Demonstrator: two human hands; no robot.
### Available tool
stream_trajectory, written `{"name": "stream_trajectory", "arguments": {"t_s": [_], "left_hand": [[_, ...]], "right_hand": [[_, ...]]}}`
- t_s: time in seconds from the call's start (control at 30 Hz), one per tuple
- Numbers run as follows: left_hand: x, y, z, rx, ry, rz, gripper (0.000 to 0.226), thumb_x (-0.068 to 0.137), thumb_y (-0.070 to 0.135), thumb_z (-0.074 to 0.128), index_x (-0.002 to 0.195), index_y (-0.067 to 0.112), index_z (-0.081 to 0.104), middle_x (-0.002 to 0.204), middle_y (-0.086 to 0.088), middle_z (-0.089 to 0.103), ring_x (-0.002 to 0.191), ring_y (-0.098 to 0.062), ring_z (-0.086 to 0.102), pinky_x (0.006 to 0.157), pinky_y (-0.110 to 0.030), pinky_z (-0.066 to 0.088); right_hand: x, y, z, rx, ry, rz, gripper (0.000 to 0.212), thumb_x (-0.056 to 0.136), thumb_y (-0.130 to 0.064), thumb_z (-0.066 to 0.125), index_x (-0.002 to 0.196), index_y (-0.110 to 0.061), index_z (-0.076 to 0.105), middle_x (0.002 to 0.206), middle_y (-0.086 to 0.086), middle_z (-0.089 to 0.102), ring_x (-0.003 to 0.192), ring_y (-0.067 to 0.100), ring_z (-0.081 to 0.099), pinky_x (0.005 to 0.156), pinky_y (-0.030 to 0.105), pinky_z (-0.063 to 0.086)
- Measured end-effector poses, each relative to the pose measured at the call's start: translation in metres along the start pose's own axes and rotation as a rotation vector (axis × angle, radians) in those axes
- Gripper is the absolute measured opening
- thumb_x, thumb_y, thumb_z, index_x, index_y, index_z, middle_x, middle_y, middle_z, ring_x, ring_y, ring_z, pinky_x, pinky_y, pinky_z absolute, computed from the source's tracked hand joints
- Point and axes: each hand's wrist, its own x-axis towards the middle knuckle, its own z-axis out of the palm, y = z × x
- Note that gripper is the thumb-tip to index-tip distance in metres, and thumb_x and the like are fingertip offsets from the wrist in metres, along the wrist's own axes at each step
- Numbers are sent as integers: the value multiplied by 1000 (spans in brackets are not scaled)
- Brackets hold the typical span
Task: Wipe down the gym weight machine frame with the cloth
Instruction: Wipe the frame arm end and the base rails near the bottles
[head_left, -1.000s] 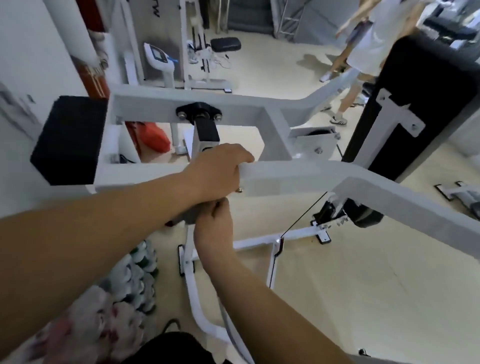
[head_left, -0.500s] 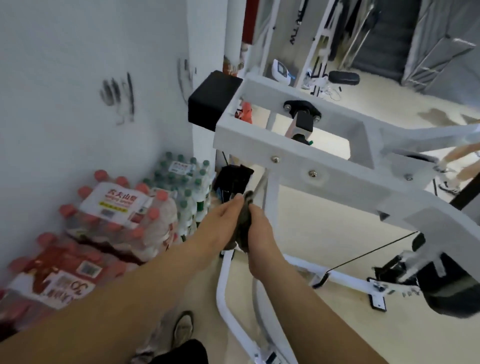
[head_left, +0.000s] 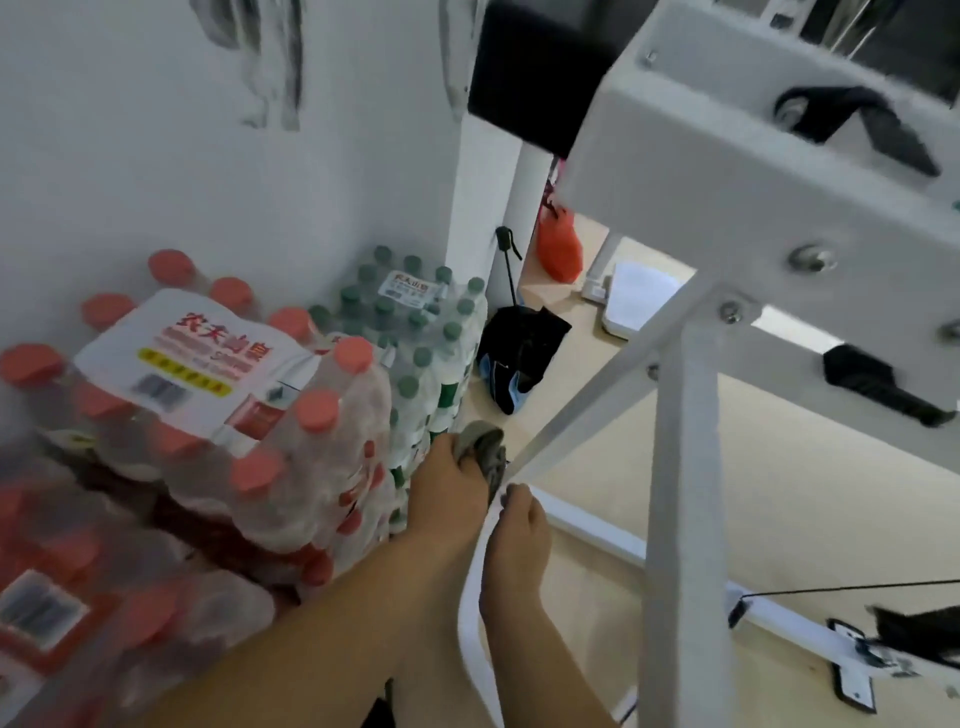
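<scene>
**Cloth at the foot of the slanting strut**

The white machine frame (head_left: 727, 218) fills the right side, its broad bolted beam overhead and an upright post running down from it. A slanting strut (head_left: 597, 405) drops leftward to a curved tube (head_left: 475, 597) near the floor.

Against the wall (head_left: 130, 156) on the left sit shrink-wrapped packs of clear bottles. The nearest, the red-capped pack (head_left: 218, 410), carries a white printed label on top. Behind it, the green-capped pack (head_left: 415, 332) holds smaller bottles. Past these, a black bag (head_left: 519, 348) slumps on the floor with something blue showing at its lower edge. Farther back stands an orange bag (head_left: 560, 247), its contents hidden.

The left hand (head_left: 441, 499) grips the bunched grey cloth (head_left: 483, 449), holding it against the low end of the strut, just beside the green-capped pack. The right hand (head_left: 519, 530) has curled fingers directly under the cloth, at the tube. Whether it pinches the cloth's end cannot be told.
</scene>
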Motion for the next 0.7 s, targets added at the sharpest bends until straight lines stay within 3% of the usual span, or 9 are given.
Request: {"name": "stream_trajectory", "arguments": {"t_s": [0.1, 0.17, 0.27, 0.37, 0.43, 0.53, 0.6, 0.7], "left_hand": [[44, -51, 41, 17, 26, 62, 11, 98, 20, 47, 100, 22, 58, 89, 2, 62, 86, -21, 62, 79, -34, 52], [71, -79, 70, 5, 2, 66, 10, 100, 15, 49, 104, 17, 58, 86, 5, 60, 80, -15, 59, 71, -27, 44], [108, -107, 108, -40, -26, 82, 11, 102, 18, 49, 107, 20, 59, 89, 7, 60, 81, -12, 58, 76, -28, 45], [139, -123, 147, -106, -31, 93, 15, 103, 24, 48, 113, 23, 59, 98, 0, 65, 91, -21, 63, 84, -35, 54], [157, -129, 174, -184, -21, 92, 12, 103, 26, 47, 111, 29, 56, 99, 0, 65, 92, -24, 65, 86, -41, 57], [177, -124, 205, -330, -68, 102, 15, 103, 24, 47, 111, 31, 57, 102, -3, 67, 95, -28, 66, 88, -47, 58], [188, -111, 215, -366, -95, 171, 17, 104, 19, 47, 110, 28, 60, 105, -4, 67, 98, -26, 64, 91, -42, 55], [197, -73, 221, -393, -179, 469, 25, 101, 14, 49, 114, 28, 65, 106, 8, 66, 104, -14, 62, 94, -29, 50]], "right_hand": [[45, 56, 19, -65, 111, -76, 40, 105, -26, 40, 65, -30, 39, 63, -7, 43, 62, 16, 40, 59, 32, 32], [76, 83, 27, -49, 107, -113, 36, 105, -24, 41, 69, -29, 47, 65, -7, 48, 63, 16, 44, 60, 31, 35], [126, 108, 21, -166, 83, -189, 21, 106, -28, 43, 102, -25, 64, 88, -7, 65, 84, 14, 61, 74, 33, 49], [181, 119, 7, -225, 106, -260, 32, 105, -31, 46, 131, -21, 62, 116, -3, 69, 108, 17, 64, 98, 43, 54], [214, 113, -1, -253, 112, -333, 31, 104, -32, 46, 129, -23, 63, 115, -6, 69, 105, 14, 64, 96, 42, 55], [252, 94, -19, -299, 122, -467, 20, 105, -34, 46, 110, -26, 64, 105, -10, 68, 96, 9, 63, 81, 31, 52], [269, 77, -30, -302, 186, -554, 21, 104, -38, 48, 93, -24, 57, 93, -5, 65, 87, 16, 62, 68, 30, 47], [284, 52, -42, -193, 362, -682, 31, 95, -52, 61, 99, -26, 44, 102, -6, 55, 91, 16, 62, 68, 36, 48]]}}
